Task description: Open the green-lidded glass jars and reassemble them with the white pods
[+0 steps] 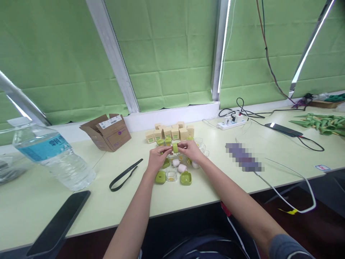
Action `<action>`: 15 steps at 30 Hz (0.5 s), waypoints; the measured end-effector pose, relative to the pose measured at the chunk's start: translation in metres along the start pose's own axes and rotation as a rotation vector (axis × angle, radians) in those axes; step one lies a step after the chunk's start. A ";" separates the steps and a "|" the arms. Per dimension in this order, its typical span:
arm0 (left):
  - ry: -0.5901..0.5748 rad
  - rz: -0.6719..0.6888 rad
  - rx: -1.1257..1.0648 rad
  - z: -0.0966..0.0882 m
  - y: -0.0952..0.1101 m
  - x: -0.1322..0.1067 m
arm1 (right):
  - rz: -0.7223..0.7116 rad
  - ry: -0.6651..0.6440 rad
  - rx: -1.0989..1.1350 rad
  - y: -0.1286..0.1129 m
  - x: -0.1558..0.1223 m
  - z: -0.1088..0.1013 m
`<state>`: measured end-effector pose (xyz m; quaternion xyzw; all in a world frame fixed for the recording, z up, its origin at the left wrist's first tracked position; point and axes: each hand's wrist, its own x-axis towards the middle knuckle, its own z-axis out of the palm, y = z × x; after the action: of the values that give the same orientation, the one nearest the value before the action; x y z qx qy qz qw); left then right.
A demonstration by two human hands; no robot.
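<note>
Between my two hands, a small green plastic piece (pixel 175 148) is raised above the table. My left hand (pixel 159 155) has its fingertips closed at the piece's left side. Pinched on its right side is my right hand (pixel 189 149). Below them lie pale pink rounded pieces (pixel 182 168), a clear cup-like piece (pixel 171 175) with a yellow mark, a green square piece (pixel 160 177) and an open green tray-like piece (pixel 185 178). More clear pieces (pixel 201 144) sit right of my hands, partly hidden. Several small cardboard boxes (pixel 175 134) stand just behind.
An open carton (pixel 107 133) stands back left, near a large water bottle (pixel 54 154). A black strap (pixel 125 175) and a dark phone (pixel 60 219) lie left. On the right are a power strip (pixel 231 124), a cabled phone (pixel 283 130), a blurred patch (pixel 244 157) and a white cable (pixel 291 165).
</note>
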<state>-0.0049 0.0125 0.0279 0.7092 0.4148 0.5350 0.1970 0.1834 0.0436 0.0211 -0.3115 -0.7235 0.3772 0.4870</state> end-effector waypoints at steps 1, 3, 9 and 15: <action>-0.002 -0.003 0.006 0.000 -0.001 0.000 | 0.000 0.000 0.009 0.000 0.000 0.000; 0.000 0.005 0.026 0.001 -0.001 -0.001 | 0.008 0.009 0.024 -0.001 0.000 0.000; 0.025 0.078 0.100 0.003 -0.001 0.000 | 0.047 0.050 0.035 -0.007 -0.001 0.000; 0.015 0.071 0.131 0.001 -0.003 0.001 | 0.031 0.078 0.020 -0.007 -0.001 0.000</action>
<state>-0.0046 0.0156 0.0259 0.7310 0.4247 0.5186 0.1280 0.1826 0.0394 0.0266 -0.3321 -0.6954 0.3796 0.5119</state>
